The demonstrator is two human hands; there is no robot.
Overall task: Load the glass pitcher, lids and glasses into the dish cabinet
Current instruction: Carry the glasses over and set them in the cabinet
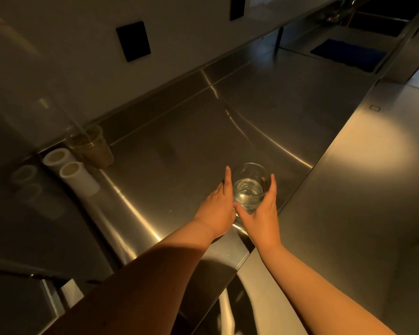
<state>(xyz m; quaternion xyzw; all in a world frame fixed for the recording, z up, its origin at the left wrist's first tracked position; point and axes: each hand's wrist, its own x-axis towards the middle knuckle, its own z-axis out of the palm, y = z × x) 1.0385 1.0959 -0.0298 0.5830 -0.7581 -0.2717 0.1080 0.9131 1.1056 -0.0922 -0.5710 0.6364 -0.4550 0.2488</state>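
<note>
Steel counter [264,112]; both hands around clear glass [250,187], contents unclear.

Between the left hand [217,209] and right hand [261,217] the glass [249,187] is clear and colourless. Under them the tabletop [264,112] is brushed silver-grey steel with pale streaks of reflected light. Far left of the left hand, two tubes [69,171] are white, and the plastic cup [92,146] just beyond them is clear with a brownish tint. Well beyond the right hand lies a deep blue mat [348,54], and two wall plates [133,41] are black
</note>
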